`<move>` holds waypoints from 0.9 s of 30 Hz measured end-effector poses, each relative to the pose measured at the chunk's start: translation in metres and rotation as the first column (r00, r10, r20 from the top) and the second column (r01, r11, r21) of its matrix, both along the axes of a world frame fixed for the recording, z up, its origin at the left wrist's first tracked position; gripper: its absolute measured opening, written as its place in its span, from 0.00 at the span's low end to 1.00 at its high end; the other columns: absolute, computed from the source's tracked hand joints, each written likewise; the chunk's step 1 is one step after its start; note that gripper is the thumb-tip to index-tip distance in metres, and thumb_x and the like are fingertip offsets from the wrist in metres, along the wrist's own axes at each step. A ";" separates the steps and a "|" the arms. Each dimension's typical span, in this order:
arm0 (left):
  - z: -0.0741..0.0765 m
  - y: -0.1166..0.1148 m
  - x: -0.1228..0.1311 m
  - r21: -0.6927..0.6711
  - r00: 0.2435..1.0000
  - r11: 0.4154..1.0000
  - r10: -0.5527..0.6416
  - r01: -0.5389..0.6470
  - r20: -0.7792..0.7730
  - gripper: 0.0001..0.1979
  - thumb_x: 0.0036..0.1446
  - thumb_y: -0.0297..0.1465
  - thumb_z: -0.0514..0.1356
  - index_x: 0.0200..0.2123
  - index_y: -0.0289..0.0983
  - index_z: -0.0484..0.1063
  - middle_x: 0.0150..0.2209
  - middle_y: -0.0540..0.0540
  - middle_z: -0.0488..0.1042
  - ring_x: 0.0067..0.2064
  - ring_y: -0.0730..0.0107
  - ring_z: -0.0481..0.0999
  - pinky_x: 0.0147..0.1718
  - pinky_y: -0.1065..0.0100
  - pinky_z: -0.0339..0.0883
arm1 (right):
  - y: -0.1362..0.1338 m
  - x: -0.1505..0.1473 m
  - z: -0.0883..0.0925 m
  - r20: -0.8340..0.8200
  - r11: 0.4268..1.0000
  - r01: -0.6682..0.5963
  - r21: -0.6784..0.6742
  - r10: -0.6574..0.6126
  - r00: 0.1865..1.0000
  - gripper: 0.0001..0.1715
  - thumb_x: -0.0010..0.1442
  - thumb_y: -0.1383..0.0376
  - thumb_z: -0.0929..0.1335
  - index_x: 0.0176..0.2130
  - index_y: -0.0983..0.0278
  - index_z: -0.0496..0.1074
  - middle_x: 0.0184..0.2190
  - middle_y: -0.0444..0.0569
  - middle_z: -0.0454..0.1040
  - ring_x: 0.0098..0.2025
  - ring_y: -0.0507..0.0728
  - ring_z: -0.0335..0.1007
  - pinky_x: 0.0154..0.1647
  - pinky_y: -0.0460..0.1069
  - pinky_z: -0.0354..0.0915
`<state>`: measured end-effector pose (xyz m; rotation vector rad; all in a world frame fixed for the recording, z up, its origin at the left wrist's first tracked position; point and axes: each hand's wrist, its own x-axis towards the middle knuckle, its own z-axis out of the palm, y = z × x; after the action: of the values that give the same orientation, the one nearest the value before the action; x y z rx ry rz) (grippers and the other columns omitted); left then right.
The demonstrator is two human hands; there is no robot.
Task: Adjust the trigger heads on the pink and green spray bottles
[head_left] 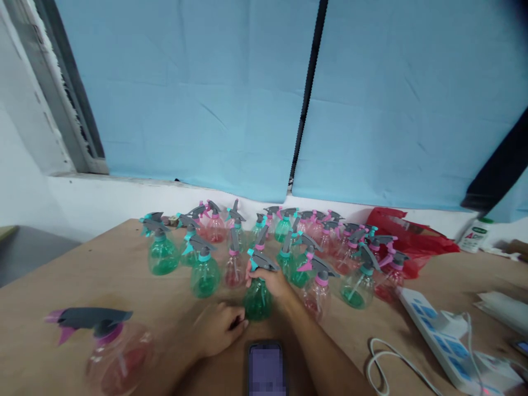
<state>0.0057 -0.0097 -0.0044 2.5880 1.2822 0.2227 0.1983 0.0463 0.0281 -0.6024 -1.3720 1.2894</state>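
My right hand (275, 281) is wrapped round the neck of a green spray bottle (258, 300) with a grey trigger head, standing on the wooden table (103, 275). Just left of that bottle's base, my left hand (218, 325) rests on the table with its fingers curled, nothing visible in them. Behind stand several green and pink spray bottles (204, 275) in rows. A pink spray bottle (111, 352) with a grey and pink head stands blurred at the near left.
A phone (266, 367) lies at the near edge between my arms. A white power strip (441, 335) with a white cable (383, 363) lies at the right. A red plastic bag (412, 236) and a white bottle (474, 234) sit at the back right. Blue sheets cover the window behind.
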 end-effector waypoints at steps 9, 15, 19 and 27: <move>0.009 -0.004 0.002 -0.006 1.000 1.000 0.006 -0.006 -0.016 0.16 0.68 0.39 0.55 0.29 0.41 0.72 0.27 0.51 0.77 0.28 0.68 0.72 0.27 0.66 0.49 | -0.004 0.006 -0.001 -0.028 1.000 -0.012 0.026 0.013 1.000 0.11 0.57 0.57 0.70 0.37 0.60 0.78 0.23 0.45 0.77 0.23 0.57 0.72 0.30 0.51 0.67; 0.006 -0.003 0.001 -0.021 1.000 1.000 0.007 -0.007 0.001 0.16 0.68 0.40 0.54 0.30 0.40 0.71 0.26 0.52 0.76 0.28 0.69 0.71 0.27 0.66 0.48 | -0.007 -0.004 0.005 0.041 0.993 -0.030 0.118 0.025 0.999 0.13 0.54 0.61 0.69 0.40 0.59 0.79 0.27 0.43 0.79 0.22 0.54 0.71 0.33 0.50 0.68; 0.006 -0.003 0.001 -0.022 1.000 1.000 0.008 -0.008 0.000 0.16 0.68 0.40 0.54 0.30 0.40 0.71 0.26 0.51 0.75 0.28 0.69 0.71 0.27 0.66 0.48 | -0.008 -0.007 0.006 0.028 0.998 -0.001 0.062 -0.001 1.000 0.16 0.49 0.63 0.68 0.39 0.59 0.79 0.26 0.43 0.79 0.21 0.53 0.69 0.30 0.50 0.67; 0.011 -0.006 0.001 -0.039 1.000 0.999 0.025 -0.025 -0.001 0.16 0.67 0.40 0.55 0.29 0.40 0.70 0.25 0.52 0.75 0.28 0.70 0.71 0.27 0.66 0.47 | -0.011 -0.006 0.011 0.030 0.999 -0.025 0.034 0.024 0.999 0.16 0.47 0.63 0.67 0.38 0.61 0.78 0.22 0.42 0.77 0.19 0.55 0.69 0.29 0.50 0.67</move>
<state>0.0070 -0.0160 0.0064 2.5408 1.3065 0.1987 0.1922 0.0349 0.0390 -0.5850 -1.4268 1.2787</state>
